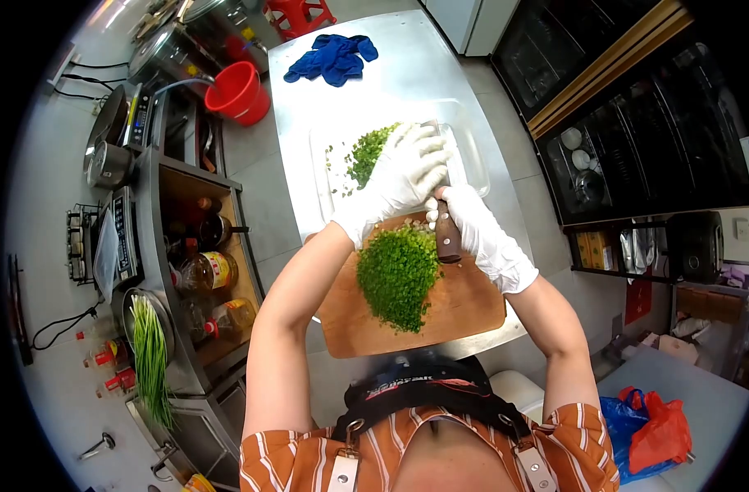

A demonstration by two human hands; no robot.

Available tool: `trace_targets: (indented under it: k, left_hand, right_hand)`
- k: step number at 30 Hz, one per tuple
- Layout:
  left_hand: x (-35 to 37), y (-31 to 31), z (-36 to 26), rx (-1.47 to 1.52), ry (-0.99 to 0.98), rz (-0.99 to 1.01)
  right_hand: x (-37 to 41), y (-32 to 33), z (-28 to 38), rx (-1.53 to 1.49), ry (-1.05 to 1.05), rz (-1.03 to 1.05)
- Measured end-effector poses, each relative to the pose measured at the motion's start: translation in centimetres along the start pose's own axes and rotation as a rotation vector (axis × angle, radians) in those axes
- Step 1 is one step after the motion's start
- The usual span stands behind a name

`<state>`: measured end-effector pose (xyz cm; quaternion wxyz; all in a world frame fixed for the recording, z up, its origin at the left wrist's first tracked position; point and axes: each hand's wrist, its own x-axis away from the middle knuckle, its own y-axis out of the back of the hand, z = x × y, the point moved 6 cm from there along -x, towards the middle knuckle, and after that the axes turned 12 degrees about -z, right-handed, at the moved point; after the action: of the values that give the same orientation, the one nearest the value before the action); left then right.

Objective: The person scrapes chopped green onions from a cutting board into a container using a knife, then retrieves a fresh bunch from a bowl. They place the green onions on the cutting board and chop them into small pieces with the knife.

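Note:
My right hand (pixel 468 217), in a white glove, is closed around a kitchen knife by its brown wooden handle (pixel 448 238). The blade is mostly hidden behind my left hand (pixel 409 168), also gloved, whose fingers are stretched out across it above a clear plastic tray (pixel 473 156). Chopped green onion (pixel 364 157) lies in the tray, with bits scattered to its left. Nearer my body, a larger heap of chopped green onion (pixel 399 275) rests on a wooden cutting board (pixel 460 316), which sits at the tray's near edge.
The metal table (pixel 296 107) carries a crumpled blue cloth (pixel 332 59) at its far end. A red bucket (pixel 237 94) stands to the left. Whole green onions (pixel 150 361) hang over a pan on the left counter. Red and blue bags (pixel 657 430) lie at lower right.

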<state>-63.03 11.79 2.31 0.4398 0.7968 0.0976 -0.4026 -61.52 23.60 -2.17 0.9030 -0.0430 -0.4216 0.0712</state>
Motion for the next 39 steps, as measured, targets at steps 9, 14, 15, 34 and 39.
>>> trace_targets:
  k: [9,14,15,34,39]
  left_hand:
    - [1.2,-3.9,4.9,-0.123,0.053,0.076]
    - [3.6,-5.8,9.9,-0.162,0.207,0.05]
    - [4.6,-6.2,11.4,-0.2,0.273,0.12]
    - [5.8,-0.8,7.8,-0.572,0.401,0.241]
    - [5.8,4.5,3.2,-0.324,0.445,-0.076]
  right_hand:
    - [1.3,0.0,0.3,0.105,0.119,-0.001]
    - [2.0,0.8,0.6,0.132,0.141,-0.012]
    - [1.9,1.1,0.6,0.136,0.152,-0.006]
    - [1.6,3.0,-0.5,0.074,0.218,-0.033]
    - [3.5,7.6,-3.8,0.051,0.178,-0.03]
